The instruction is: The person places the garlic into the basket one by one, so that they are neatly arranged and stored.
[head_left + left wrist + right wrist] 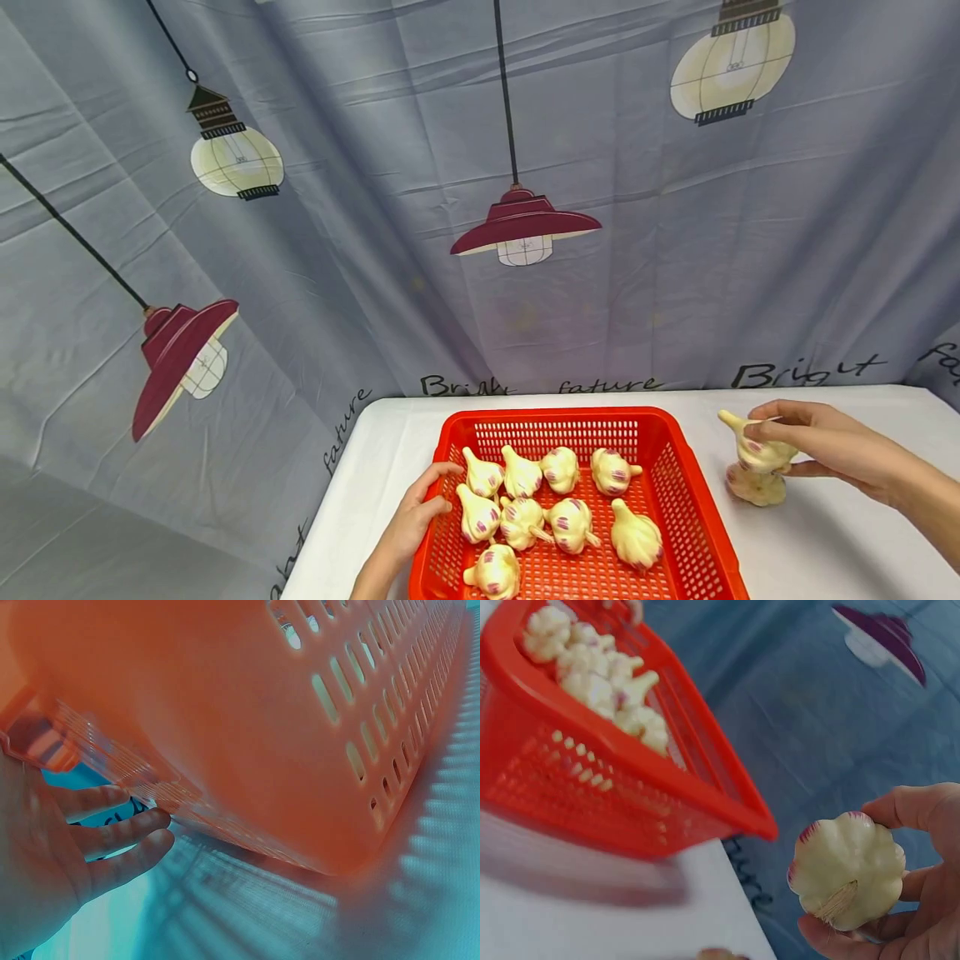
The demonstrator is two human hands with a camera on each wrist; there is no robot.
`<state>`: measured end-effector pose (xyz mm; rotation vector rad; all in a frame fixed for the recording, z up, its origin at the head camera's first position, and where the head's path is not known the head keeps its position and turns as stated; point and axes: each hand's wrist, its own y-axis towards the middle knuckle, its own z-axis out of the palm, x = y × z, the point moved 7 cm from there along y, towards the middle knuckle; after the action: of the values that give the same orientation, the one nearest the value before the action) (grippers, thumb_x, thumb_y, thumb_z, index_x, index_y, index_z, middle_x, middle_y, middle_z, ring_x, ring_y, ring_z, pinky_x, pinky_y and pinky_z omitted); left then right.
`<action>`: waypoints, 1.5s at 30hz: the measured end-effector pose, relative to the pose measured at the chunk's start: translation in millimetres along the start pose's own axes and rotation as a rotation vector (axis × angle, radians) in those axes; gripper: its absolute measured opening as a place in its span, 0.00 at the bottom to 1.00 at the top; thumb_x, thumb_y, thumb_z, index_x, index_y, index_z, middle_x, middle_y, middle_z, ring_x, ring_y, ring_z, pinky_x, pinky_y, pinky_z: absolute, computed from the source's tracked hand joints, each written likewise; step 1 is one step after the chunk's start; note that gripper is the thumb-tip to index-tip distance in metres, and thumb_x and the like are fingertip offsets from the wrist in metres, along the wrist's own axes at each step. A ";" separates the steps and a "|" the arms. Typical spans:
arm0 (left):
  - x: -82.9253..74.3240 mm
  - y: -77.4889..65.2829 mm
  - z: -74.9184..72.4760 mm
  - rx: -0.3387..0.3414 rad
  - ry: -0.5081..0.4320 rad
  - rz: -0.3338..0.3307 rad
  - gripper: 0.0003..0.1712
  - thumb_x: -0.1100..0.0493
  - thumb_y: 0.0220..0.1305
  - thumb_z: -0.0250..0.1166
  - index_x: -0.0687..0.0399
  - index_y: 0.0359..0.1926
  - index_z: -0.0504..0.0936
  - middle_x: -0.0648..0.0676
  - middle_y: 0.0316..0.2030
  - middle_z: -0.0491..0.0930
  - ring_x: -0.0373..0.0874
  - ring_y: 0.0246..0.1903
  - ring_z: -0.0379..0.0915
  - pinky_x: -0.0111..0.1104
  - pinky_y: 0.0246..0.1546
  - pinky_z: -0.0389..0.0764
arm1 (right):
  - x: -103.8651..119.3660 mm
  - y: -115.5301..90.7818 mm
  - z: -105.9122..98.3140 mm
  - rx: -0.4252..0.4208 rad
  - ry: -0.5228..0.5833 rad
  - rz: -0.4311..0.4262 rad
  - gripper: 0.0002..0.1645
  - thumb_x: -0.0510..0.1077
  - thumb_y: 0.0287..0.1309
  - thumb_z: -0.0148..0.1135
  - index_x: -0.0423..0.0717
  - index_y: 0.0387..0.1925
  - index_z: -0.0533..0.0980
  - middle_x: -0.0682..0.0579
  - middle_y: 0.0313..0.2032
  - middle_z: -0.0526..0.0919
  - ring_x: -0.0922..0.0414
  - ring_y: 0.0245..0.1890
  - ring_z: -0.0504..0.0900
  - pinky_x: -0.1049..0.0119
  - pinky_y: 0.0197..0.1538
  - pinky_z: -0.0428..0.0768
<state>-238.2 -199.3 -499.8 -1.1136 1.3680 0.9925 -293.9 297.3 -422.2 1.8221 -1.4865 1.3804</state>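
In the head view, my right hand (832, 437) holds a cream garlic bulb (765, 450) with purple streaks between thumb and fingers, its stem pointing up and left. The bulb's rooted base faces the camera in the right wrist view. Directly below it, overlapping it in the head view, a second garlic bulb (753, 486) lies on the white table. My left hand (411, 515) grips the left rim of the red plastic basket (701, 500). Thumb and forefinger reach over the rim, while other fingers (120, 836) lie along the outside in the left wrist view.
Several garlic bulbs (521, 475) lie inside the basket, mostly toward its left and middle. The white table (390, 442) ends at a grey curtain (562, 317) printed with lamps and lettering.
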 end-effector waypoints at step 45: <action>0.9 0.3 -0.1 -0.003 0.010 0.010 0.30 0.70 0.58 0.52 0.61 0.64 0.71 0.69 0.63 0.67 0.54 0.52 0.74 0.42 0.43 0.84 | 117.0 26.2 188.4 0.353 -0.262 -0.264 0.12 0.41 0.51 0.71 0.45 0.37 0.78 0.53 0.33 0.76 0.56 0.31 0.71 0.67 0.29 0.71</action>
<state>-238.5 -199.4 -500.7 -1.1159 1.3817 0.9983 -243.9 80.2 -407.4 2.3994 -1.1084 1.3775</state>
